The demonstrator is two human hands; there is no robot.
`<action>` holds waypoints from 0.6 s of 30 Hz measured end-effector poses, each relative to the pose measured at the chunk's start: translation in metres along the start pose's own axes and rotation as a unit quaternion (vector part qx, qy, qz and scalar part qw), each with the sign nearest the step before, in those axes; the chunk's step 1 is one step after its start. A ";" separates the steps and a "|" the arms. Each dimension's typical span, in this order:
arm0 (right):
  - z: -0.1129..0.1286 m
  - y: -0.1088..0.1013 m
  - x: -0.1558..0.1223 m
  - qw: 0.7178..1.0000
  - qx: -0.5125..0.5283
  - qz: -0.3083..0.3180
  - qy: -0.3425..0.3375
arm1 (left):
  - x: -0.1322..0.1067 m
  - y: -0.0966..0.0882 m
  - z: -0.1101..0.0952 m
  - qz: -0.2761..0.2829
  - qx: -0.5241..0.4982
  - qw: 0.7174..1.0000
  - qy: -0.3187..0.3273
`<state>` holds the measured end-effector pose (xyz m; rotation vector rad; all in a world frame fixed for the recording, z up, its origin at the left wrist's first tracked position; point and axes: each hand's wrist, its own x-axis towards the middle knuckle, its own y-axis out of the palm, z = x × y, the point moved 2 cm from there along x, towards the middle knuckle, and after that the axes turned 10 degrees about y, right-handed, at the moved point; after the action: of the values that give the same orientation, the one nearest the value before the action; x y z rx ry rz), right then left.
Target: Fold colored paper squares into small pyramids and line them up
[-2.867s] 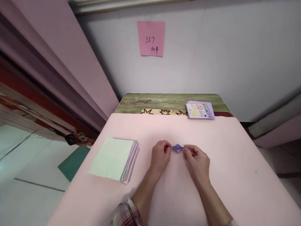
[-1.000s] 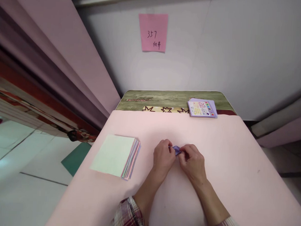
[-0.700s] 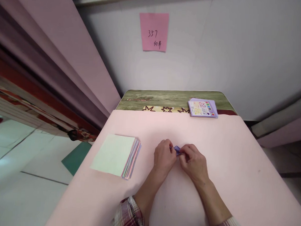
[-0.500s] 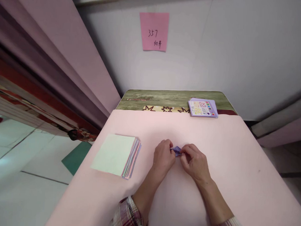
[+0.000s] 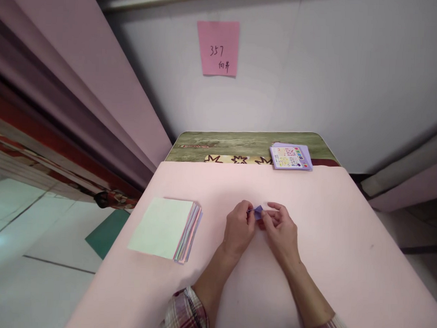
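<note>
A small folded piece of purple paper (image 5: 258, 213) is between my two hands, just above or on the pink tabletop cover. My left hand (image 5: 239, 227) pinches its left side, fingers curled. On the right edge, the thumb of my right hand (image 5: 281, 229) presses against the paper, with fingers behind it and the index finger stretched out. The fingers partly cover the folds, so the full shape is hidden.
A stack of coloured paper squares (image 5: 162, 227), pale green on top, lies left of my hands. At the table's far right is a purple pack with a printed card (image 5: 290, 157). A pink note (image 5: 218, 48) hangs on the wall. Green paper (image 5: 106, 233) lies on the floor.
The fingers of my right hand have loosened and the index finger has straightened. The purple paper has turned and shows more of its face. My view has shifted slightly.
</note>
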<state>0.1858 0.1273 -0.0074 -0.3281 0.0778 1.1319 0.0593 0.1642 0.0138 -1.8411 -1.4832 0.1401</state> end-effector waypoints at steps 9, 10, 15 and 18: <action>0.007 0.002 -0.005 0.979 -0.156 -0.051 -0.119 | -0.004 0.005 0.002 -0.019 -0.042 0.999 -0.017; 0.007 0.002 -0.006 0.975 -0.172 -0.058 -0.128 | -0.003 0.005 0.002 -0.019 -0.038 0.999 -0.013; 0.007 0.002 -0.007 0.975 -0.184 -0.069 -0.104 | -0.003 0.006 -0.001 -0.009 0.006 1.000 -0.006; 0.006 0.001 -0.007 0.977 -0.182 -0.071 -0.086 | -0.003 0.007 -0.001 -0.005 0.020 1.000 -0.017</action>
<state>0.1813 0.1236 -0.0007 -0.5509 -0.3066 1.0245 0.0642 0.1603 0.0093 -1.8073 -1.5036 0.1952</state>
